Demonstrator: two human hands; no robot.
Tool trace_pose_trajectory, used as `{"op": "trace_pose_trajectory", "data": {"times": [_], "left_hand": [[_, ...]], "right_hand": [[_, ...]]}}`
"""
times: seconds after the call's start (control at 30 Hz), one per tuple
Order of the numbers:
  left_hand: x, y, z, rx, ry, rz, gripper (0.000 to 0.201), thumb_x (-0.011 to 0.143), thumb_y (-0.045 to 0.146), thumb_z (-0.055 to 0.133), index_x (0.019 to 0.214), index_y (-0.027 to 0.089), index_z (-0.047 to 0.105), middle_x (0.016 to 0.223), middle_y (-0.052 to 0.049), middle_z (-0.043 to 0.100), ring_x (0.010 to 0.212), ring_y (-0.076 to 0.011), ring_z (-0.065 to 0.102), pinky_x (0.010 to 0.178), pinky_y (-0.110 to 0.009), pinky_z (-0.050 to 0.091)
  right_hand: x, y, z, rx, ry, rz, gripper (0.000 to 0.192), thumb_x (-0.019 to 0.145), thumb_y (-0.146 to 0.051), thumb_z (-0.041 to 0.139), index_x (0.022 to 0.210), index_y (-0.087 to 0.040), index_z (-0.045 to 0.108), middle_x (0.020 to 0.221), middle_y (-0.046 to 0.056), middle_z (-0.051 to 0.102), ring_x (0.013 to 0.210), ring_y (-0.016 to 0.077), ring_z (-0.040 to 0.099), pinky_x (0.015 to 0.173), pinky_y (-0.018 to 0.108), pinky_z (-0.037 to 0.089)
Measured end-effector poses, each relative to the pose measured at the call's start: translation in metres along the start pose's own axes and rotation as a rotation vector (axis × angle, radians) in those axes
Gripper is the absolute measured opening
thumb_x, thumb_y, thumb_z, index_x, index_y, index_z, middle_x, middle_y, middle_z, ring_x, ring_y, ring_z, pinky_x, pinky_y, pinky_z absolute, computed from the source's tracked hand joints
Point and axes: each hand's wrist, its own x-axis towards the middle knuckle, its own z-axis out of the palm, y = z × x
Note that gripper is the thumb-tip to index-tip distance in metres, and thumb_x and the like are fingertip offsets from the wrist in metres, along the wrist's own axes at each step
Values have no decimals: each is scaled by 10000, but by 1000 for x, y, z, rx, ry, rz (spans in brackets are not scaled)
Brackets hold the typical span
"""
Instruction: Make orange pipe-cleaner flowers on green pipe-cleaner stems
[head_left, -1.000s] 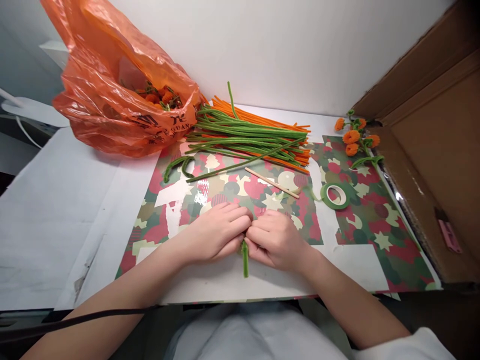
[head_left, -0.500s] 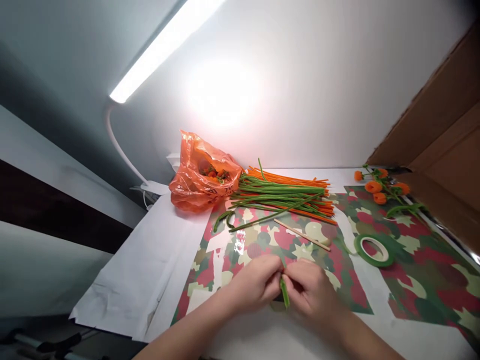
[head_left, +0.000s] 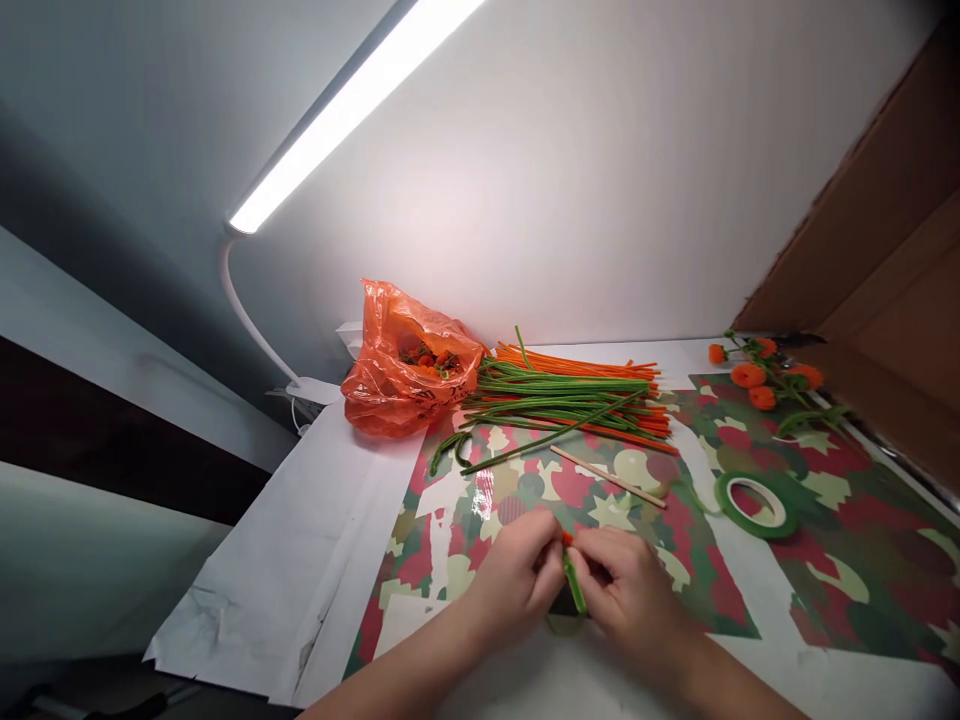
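Head view, green strip (head_left: pixel 576 588), between fingers (head_left: pixel 552 572)

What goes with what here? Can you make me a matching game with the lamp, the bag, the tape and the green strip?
1. lamp
2. bag
3. tape
4. green strip

A. orange, with flowers inside
B. between the left hand and right hand
C. switched on and shining
D. a ring, to the right of the stick

Right pairs: 1-C, 2-A, 3-D, 4-B.
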Motion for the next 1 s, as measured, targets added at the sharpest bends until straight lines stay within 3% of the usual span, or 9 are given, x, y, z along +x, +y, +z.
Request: {"op": "trace_pose_trajectory", "data": {"times": [0.17, 0.3, 0.43, 0.57, 0.77, 1.0], "left_hand": [[3, -1, -9, -27, -53, 21, 169, 889, 211, 404, 722, 197, 416, 694, 6, 508, 635, -128, 452, 593, -242, 366], [5, -1, -13, 37, -85, 152, 149, 895, 185, 403, 754, 196, 448, 731, -13, 547, 680, -145, 490, 629, -259, 399], [5, 0, -10, 113, -19, 217, 168, 912, 164, 380, 758, 203, 435, 751, -19, 554, 697, -152, 492, 629, -263, 409], [4, 2, -6, 51, 50, 170, 174, 922, 175, 385, 761, 203, 444, 776, -21, 565, 713, -150, 520, 645, -267, 433], [3, 3, -10, -339, 34, -122, 156, 939, 331, 446, 880, 199, 505, 832, -14, 561, 665, -131, 556, 570, -247, 478], [3, 8, -15, -124, 90, 13, 198, 903, 271, 491, 727, 183, 518, 717, -13, 548, 653, -138, 493, 575, -255, 412]], "right_hand": [[2, 4, -3, -1, -19, -34, 302, 856, -168, 411, 580, -187, 290, 482, -41, 386, 472, 86, 353, 519, 218, 276], [3, 6, -5, 36, -76, -91, 277, 830, -162, 418, 585, -186, 290, 496, -53, 344, 491, 88, 256, 559, 236, 272], [4, 3, -6, 90, -67, 13, 283, 812, -160, 427, 583, -191, 264, 498, -53, 301, 488, 87, 261, 539, 234, 261], [5, -1, -6, 181, -32, 146, 318, 819, -177, 445, 574, -198, 243, 489, -56, 269, 466, 83, 278, 478, 229, 221], [6, 1, -12, 240, -9, 207, 321, 892, -224, 417, 588, -200, 316, 515, -51, 335, 478, 85, 307, 491, 230, 248], [6, -3, -15, 150, 2, 166, 302, 905, -213, 400, 604, -203, 376, 531, -37, 389, 500, 104, 366, 528, 246, 289]]}}
